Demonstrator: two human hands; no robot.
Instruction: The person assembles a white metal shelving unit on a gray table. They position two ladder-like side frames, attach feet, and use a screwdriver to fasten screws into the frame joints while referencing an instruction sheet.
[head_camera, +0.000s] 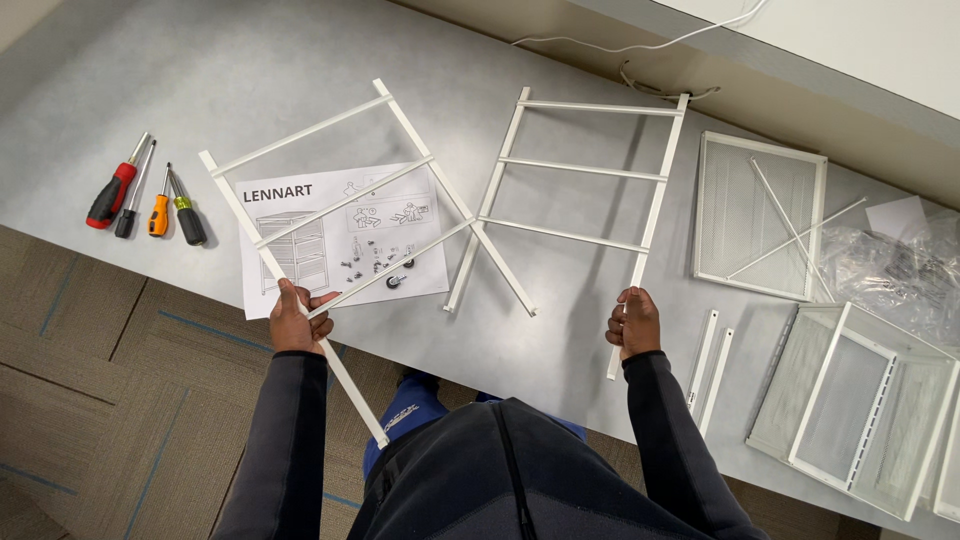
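- Left hand (298, 318) is wrapped around one long rail of a white ladder-style side frame (340, 205), fingers closed on it, near the front edge of the grey worktop (250, 60).
- That frame lies tilted across the instruction sheet (340, 240), its lower rail end sticking out past the worktop edge over the carpet floor (90, 380).
- Right hand (634, 322) is curled shut on the right rail of a second white side frame (580, 175), which lies flat on the worktop, well apart from the left hand.
- The two frames meet near the middle, the first one's rail crossing the second's left rail.
- Four screwdrivers (150, 200) lie in a row at the far left of the worktop: red, black, orange and yellow-green handled.
- To the right sit white mesh baskets (760, 215), with two thin rods lying crossed in the upper one.
- Two short white rails (708, 365) lie just beside the right hand.
- A clear plastic bag (895, 265) of small parts rests at the right edge.
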